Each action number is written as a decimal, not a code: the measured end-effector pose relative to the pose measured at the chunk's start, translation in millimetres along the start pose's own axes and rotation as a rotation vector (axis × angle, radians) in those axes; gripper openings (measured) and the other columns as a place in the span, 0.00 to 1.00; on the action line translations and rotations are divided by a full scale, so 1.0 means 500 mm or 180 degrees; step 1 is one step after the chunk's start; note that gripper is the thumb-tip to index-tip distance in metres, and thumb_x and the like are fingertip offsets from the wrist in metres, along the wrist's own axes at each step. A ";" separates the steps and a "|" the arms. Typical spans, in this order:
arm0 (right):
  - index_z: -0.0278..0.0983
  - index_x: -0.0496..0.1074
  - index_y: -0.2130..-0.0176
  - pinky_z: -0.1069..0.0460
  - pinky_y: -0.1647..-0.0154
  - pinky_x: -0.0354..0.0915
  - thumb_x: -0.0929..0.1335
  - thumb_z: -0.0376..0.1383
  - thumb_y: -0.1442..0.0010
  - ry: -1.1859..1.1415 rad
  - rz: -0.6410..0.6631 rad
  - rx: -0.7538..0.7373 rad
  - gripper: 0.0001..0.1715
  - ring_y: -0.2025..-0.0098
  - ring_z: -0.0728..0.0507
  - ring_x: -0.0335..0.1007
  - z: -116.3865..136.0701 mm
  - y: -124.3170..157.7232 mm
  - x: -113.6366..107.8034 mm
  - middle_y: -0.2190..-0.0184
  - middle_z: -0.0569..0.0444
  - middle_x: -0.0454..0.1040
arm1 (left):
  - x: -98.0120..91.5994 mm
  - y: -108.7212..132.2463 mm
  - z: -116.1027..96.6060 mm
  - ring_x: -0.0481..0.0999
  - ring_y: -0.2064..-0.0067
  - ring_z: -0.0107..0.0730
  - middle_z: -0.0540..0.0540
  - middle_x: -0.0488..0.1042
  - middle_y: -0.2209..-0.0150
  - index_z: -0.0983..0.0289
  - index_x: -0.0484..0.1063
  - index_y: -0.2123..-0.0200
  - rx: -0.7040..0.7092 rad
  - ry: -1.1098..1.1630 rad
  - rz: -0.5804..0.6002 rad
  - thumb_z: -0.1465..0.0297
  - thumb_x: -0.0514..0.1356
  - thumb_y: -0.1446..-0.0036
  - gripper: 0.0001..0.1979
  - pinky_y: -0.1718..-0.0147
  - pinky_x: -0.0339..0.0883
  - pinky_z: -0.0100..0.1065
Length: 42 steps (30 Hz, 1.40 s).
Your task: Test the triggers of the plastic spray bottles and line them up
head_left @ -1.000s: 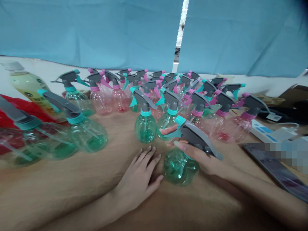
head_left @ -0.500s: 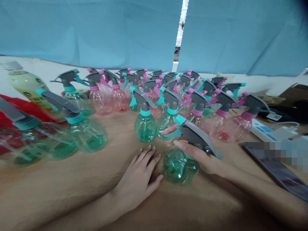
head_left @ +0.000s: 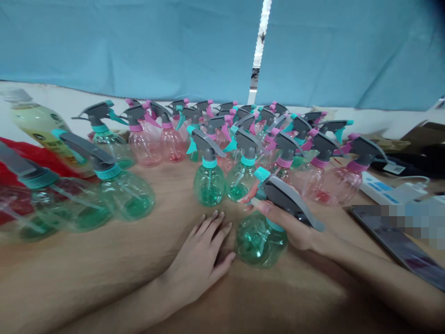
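My right hand (head_left: 283, 220) is wrapped round the neck and trigger of a green spray bottle (head_left: 259, 241), which has a grey head and a teal nozzle and collar. The bottle stands on the wooden table (head_left: 139, 260). My left hand (head_left: 205, 253) lies flat on the table just left of that bottle, fingers stretched out, holding nothing. Beyond my fingertips stand two more green spray bottles, the nearer one (head_left: 209, 185) on the left and another (head_left: 239, 178) beside it.
Several pink spray bottles (head_left: 347, 183) and green ones crowd the back. More green spray bottles (head_left: 127, 199) stand at left, by a large labelled bottle (head_left: 41, 120) and red material (head_left: 21, 157). On the right are a phone (head_left: 392, 246) and a white power strip (head_left: 378, 188).
The fingers of my right hand have drawn in toward the bottle's neck, and the trigger now sits closer to the head. My left hand has stayed put.
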State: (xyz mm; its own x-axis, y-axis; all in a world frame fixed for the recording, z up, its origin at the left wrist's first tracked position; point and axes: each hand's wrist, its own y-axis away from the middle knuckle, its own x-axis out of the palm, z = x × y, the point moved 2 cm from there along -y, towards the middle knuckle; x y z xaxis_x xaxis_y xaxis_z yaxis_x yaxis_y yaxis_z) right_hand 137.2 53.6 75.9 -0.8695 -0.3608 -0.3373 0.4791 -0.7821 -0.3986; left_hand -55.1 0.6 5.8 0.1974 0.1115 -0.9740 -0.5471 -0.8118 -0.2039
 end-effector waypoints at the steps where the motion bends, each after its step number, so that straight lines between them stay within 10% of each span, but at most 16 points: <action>1: 0.42 0.70 0.62 0.51 0.67 0.63 0.64 0.47 0.36 0.0030 0.0004 0.0012 0.12 0.70 0.46 0.67 0.001 -0.001 0.000 0.77 0.59 0.63 | 0.000 0.000 0.000 0.59 0.36 0.48 0.65 0.61 0.37 0.68 0.62 0.40 0.0004 -0.0012 -0.0008 0.61 0.55 0.36 0.25 0.41 0.56 0.50; 42: 0.46 0.71 0.48 0.47 0.60 0.71 0.67 0.43 0.38 -0.0348 0.0013 0.0266 0.18 0.73 0.48 0.66 0.012 -0.004 0.012 0.71 0.57 0.71 | -0.003 -0.002 -0.001 0.58 0.36 0.50 0.67 0.62 0.38 0.70 0.63 0.41 -0.0018 0.0088 0.0043 0.62 0.56 0.37 0.25 0.40 0.55 0.52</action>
State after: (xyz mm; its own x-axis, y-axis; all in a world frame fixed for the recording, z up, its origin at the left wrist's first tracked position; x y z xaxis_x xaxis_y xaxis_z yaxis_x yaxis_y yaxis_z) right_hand 130.5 49.9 79.6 -0.8777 -0.4136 -0.2420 0.4749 -0.8184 -0.3235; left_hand -54.5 1.0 7.3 0.2126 0.0845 -0.9735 -0.5454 -0.8163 -0.1900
